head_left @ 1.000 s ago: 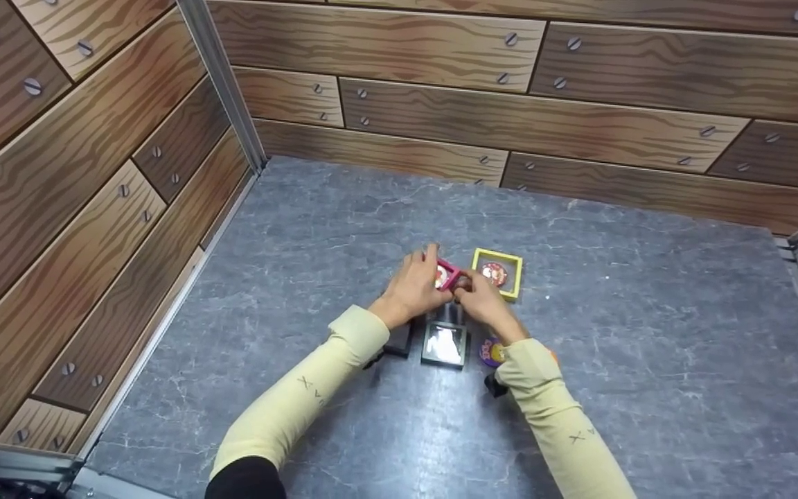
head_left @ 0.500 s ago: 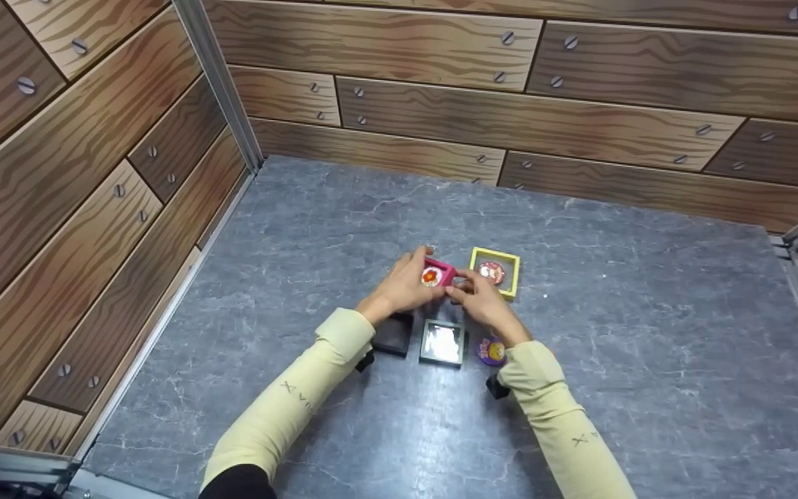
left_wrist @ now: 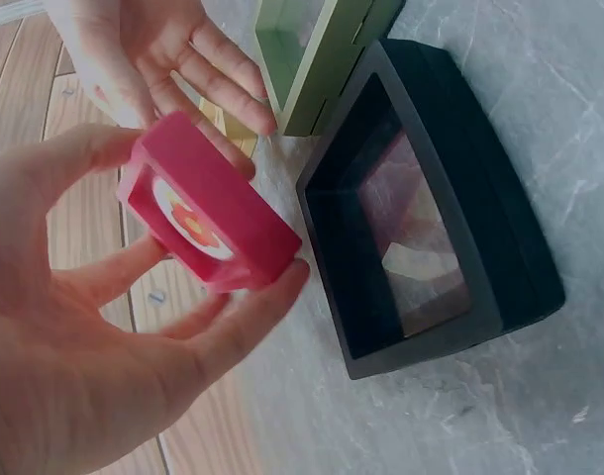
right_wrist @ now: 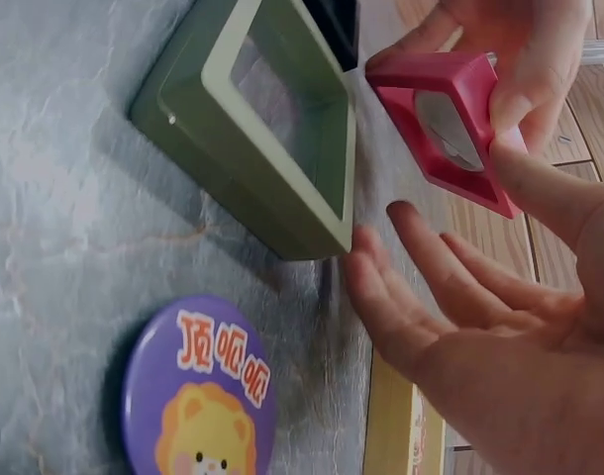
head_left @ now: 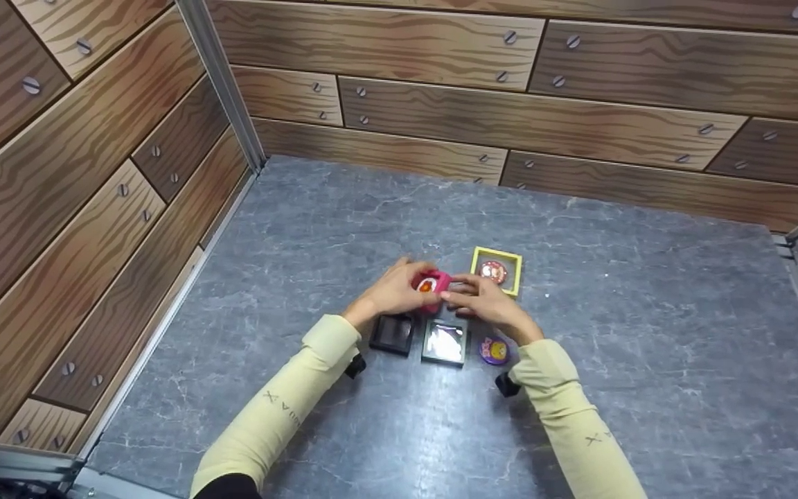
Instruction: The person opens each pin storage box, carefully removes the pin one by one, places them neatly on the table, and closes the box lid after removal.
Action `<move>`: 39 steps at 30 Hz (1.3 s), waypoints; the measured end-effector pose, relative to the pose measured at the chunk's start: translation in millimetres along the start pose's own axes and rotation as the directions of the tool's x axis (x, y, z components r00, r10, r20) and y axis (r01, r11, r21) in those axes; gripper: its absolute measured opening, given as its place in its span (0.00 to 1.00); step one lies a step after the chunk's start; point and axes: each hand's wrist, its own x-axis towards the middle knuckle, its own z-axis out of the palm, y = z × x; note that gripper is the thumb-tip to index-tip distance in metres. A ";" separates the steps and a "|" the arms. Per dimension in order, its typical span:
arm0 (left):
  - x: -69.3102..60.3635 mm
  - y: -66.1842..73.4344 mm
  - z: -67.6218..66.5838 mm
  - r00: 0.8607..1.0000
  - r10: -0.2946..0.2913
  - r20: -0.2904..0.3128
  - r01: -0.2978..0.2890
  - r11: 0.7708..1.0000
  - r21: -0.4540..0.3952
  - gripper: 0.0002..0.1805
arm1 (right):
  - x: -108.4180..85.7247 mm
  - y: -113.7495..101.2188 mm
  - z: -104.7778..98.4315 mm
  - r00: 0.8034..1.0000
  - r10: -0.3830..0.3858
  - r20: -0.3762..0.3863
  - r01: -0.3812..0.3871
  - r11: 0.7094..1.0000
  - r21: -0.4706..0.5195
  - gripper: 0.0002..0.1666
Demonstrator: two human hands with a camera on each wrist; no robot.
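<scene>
1. Pink frame (left_wrist: 213,183) is gripped by left hand (head_left: 391,290), thumb and fingers curled round its edges; it is held tilted, above grey surface (head_left: 621,360).
2. Right hand (head_left: 485,301) is spread, fingers near straight, nothing enclosed; only its thumb seems to be touching pink frame, at the 4 o'clock side.
3. Step, as judged: two-handed handling of pink frame. Edges only should be pinched; window is best left untouched, to avoid smudging.
4. Left grip should be firm before any right-hand pinch is taken; thumb alone is probably weak support.
5. Flower disc (left_wrist: 191,220) is contained in pink frame's window.
6. Red badge (head_left: 493,272) is contained in yellow frame (head_left: 499,252), between 2 and 3 o'clock from pink frame.
7. Black frame (left_wrist: 490,218) is set at 7 o'clock, green frame (right_wrist: 208,148) at 6; no badge is made out in either, green's window being glared out from above.
8. Purple badge (right_wrist: 203,386) is placed loose, between 4 and 5 o'clock.
</scene>
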 end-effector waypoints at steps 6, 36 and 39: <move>-3.0 -3.7 -1.1 0.999 0.039 0.028 -0.038 0.999 -0.034 0.37 | -3.5 -2.4 -2.9 0.997 -0.006 0.080 -0.002 0.994 0.105 0.36; -35.5 6.0 1.0 0.960 0.278 0.042 -0.276 0.960 -0.044 0.49 | -24.5 9.3 -11.4 0.949 -0.100 0.300 -0.045 0.896 0.441 0.45; -35.6 6.3 3.0 0.943 0.330 0.031 -0.328 0.943 -0.047 0.47 | -26.1 9.6 -11.5 0.946 -0.115 0.304 -0.038 0.891 0.453 0.44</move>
